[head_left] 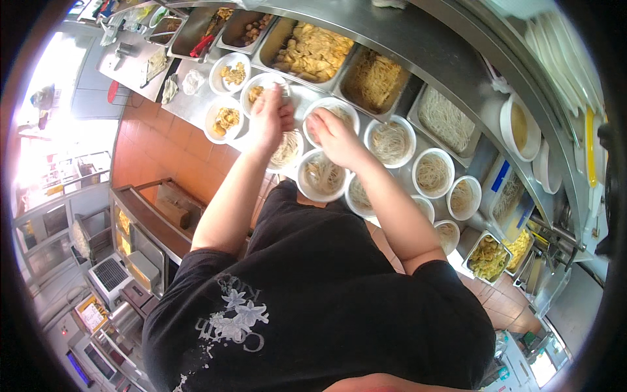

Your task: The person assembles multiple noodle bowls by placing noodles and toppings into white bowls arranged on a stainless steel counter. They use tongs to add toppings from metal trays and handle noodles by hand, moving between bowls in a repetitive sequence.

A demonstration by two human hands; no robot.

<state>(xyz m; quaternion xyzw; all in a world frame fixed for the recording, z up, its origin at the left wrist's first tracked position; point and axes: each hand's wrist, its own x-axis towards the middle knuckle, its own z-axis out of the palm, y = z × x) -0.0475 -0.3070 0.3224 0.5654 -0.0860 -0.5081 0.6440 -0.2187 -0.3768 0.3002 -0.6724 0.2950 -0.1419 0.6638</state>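
Observation:
My left hand (271, 117), fingers curled and thumb raised, is over a white bowl (253, 95) with some yellowish-brown pieces in it. What those fingers hold, if anything, I cannot make out. My right hand (336, 138) reaches over another white bowl (346, 112) of noodles, its fingers pressed together near the rim; anything between them is hidden. Close by my wrists are bowls of thin pale noodles, one (321, 175) nearest my body and one (390, 144) to the right. Yellowish-brown pieces fill part of two bowls at the left, one upper (231, 72) and one lower (223, 121).
Behind the bowls, metal trays hold yellow chunks (313, 52), brown shreds (375, 78) and pale noodles (446, 121). More noodle bowls (432, 172) line the right side. A steel shelf (450, 55) overhangs the trays, with stacked white plates (562, 59) at far right.

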